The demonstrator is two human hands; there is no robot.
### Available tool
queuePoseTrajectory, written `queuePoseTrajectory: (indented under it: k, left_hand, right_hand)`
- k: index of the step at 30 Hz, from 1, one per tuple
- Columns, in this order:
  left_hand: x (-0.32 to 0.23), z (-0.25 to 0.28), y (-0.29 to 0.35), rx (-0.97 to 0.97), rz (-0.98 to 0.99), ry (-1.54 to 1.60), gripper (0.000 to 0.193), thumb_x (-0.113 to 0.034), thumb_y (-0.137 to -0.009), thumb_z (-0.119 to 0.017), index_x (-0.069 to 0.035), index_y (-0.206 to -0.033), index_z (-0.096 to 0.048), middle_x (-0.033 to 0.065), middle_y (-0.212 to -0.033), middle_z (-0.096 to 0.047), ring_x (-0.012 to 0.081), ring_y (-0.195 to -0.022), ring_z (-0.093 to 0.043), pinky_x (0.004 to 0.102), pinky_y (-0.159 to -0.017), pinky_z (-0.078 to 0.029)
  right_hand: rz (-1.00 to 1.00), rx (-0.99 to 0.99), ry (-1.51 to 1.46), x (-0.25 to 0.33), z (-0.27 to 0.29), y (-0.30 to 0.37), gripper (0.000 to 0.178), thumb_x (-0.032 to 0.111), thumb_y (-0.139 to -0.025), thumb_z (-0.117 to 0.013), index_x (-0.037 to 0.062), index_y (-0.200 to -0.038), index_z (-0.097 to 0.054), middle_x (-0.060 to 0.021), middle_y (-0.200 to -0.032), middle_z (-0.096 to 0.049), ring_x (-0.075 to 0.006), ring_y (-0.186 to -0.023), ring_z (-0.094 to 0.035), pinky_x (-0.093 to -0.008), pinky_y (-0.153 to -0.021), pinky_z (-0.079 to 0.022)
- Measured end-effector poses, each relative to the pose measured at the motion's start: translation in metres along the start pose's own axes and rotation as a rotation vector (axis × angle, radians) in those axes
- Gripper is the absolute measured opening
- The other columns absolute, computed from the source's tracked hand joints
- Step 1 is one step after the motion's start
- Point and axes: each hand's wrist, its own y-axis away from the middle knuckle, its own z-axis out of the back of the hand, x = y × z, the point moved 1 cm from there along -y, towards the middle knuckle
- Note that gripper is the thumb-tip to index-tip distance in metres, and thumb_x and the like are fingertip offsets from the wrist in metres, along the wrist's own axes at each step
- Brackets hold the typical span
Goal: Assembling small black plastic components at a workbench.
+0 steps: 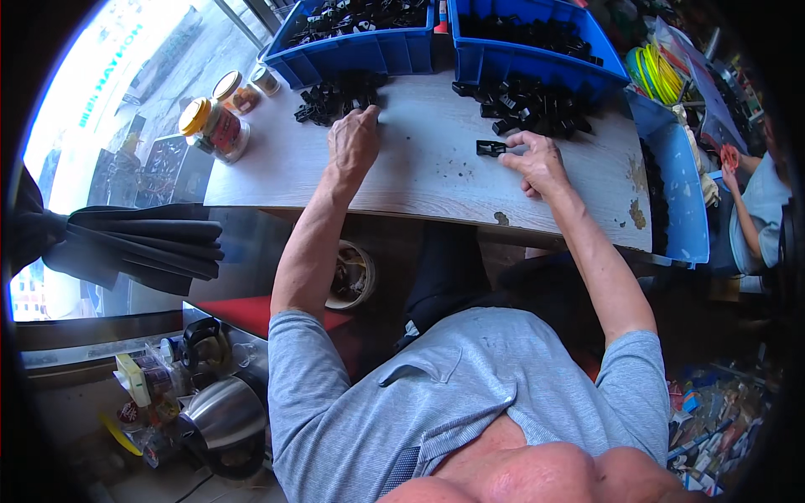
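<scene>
My right hand is over the right half of the table, its thumb and forefinger pinching the right end of a small black rectangular plastic frame with openings in it. My left hand reaches to the near edge of a loose pile of black plastic parts at the far left. Its fingers are closed and point down; what they hold, if anything, is hidden behind them. A second pile of black plastic parts lies just beyond my right hand.
Two blue bins of black parts stand along the table's far side. Jars, including a yellow-lidded one, stand at the left. Another blue bin is beyond the right edge, near another person. A bucket sits below.
</scene>
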Motion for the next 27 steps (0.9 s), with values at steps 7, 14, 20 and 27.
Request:
queuePoseTrajectory:
  k: [7, 14, 20, 27]
  left_hand:
    - [0.02, 0.005, 0.01, -0.11, -0.185, 0.211, 0.042, 0.004, -0.083, -0.059, -0.014, -0.119, -0.072, 0.0184, -0.126, -0.066, 0.0382, -0.104, -0.069, 0.0434, -0.091, -0.056]
    - [0.005, 0.014, 0.014, 0.052, -0.308, 0.093, 0.035, 0.004, -0.084, -0.062, -0.005, -0.117, -0.07, 0.0163, -0.123, -0.067, 0.0366, -0.105, -0.068, 0.0428, -0.091, -0.056]
    - [-0.013, 0.019, 0.024, 0.159, -0.223, 0.154, 0.037, 0.002, -0.09, -0.055, -0.001, -0.127, -0.061, 0.0216, -0.119, -0.064, 0.0395, -0.107, -0.064, 0.046, -0.09, -0.054]
    - [-0.024, 0.017, 0.033, 0.057, -0.373, 0.103, 0.027, 0.003, -0.089, -0.054, -0.002, -0.115, -0.062, 0.0203, -0.104, -0.062, 0.0373, -0.095, -0.063, 0.0451, -0.079, -0.055]
  right_hand:
    - [0.023, -0.009, -0.022, 0.005, -0.001, 0.002, 0.041, 0.013, -0.083, -0.078, 0.007, -0.121, -0.065, 0.0012, -0.059, -0.052, -0.0082, -0.04, -0.048, -0.0256, -0.033, -0.037]
    - [0.045, 0.063, 0.033, 0.016, -0.011, -0.001, 0.042, 0.014, -0.082, -0.078, 0.0067, -0.121, -0.065, -0.0003, -0.062, -0.054, -0.0095, -0.041, -0.051, -0.0267, -0.034, -0.04]
    - [0.022, 0.062, 0.097, 0.014, -0.014, -0.002, 0.038, 0.018, -0.082, -0.078, 0.0073, -0.116, -0.066, -0.0023, -0.064, -0.057, -0.0106, -0.041, -0.052, -0.0275, -0.034, -0.042]
    - [0.047, -0.013, 0.043, 0.005, -0.016, -0.003, 0.033, 0.021, -0.083, -0.078, 0.0093, -0.112, -0.066, 0.0011, -0.063, -0.052, -0.0088, -0.042, -0.048, -0.0258, -0.036, -0.039]
